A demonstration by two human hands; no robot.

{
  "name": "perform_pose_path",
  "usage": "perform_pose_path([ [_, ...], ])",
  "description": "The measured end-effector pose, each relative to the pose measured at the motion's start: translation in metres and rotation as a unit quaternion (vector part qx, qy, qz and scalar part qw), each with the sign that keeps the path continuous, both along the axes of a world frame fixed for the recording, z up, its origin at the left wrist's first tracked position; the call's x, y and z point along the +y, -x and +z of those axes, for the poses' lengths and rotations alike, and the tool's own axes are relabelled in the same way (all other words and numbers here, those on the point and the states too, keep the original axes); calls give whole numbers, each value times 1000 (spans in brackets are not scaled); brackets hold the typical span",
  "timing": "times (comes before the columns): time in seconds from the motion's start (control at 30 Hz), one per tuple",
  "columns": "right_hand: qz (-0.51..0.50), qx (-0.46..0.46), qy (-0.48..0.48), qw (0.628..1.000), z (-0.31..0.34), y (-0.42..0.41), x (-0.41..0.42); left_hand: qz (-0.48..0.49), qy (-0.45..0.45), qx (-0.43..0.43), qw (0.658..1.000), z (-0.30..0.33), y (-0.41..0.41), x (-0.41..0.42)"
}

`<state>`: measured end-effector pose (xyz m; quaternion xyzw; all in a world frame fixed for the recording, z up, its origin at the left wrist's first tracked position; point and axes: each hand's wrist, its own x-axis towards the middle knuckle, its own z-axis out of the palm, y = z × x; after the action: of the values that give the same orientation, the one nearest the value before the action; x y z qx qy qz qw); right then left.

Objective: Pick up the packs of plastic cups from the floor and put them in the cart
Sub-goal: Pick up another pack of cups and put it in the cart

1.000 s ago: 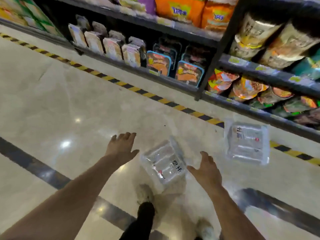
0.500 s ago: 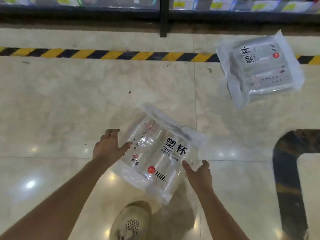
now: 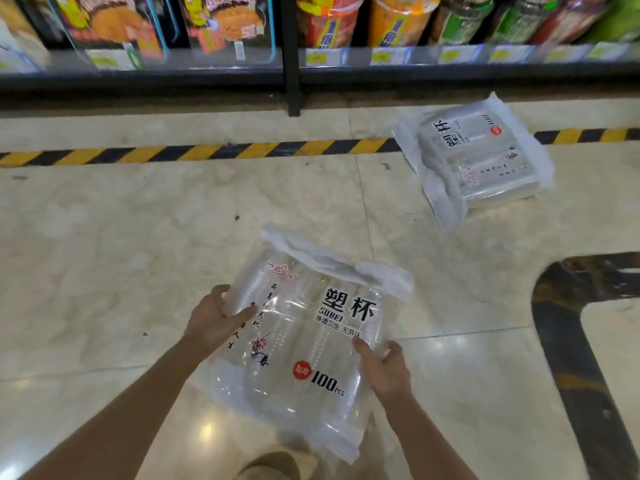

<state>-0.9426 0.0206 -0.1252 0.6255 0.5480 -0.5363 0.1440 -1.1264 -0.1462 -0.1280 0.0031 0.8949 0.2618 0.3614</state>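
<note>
A clear pack of plastic cups [image 3: 304, 337], printed with black characters and "100 pcs", is held low over the marble floor between both hands. My left hand [image 3: 214, 318] grips its left edge, thumb on top. My right hand [image 3: 384, 368] grips its lower right edge. A second pack of cups [image 3: 474, 157] lies flat on the floor at the upper right, partly over the yellow-black tape. No cart is in view.
A shelf unit [image 3: 291, 74] full of snack bags and tubes runs along the top, with a black upright post. Striped hazard tape [image 3: 207, 152] marks the floor before it. A dark curved floor inlay [image 3: 571, 341] lies at right. My shoe [image 3: 270, 465] shows at the bottom.
Both hands have closed on the near pack, which now sits higher and larger in view. The camera has tilted up, so the shelf goods show again.
</note>
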Motion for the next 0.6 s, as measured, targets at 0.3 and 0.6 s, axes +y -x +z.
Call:
perform_pose_path([
  [0.3, -43, 71, -89, 993, 273, -50, 43, -62, -107, 41, 991, 273, -23, 47],
  [0.6, -149, 116, -219, 957, 629, -165, 93, -214, -252, 4, 944, 630, -92, 137],
])
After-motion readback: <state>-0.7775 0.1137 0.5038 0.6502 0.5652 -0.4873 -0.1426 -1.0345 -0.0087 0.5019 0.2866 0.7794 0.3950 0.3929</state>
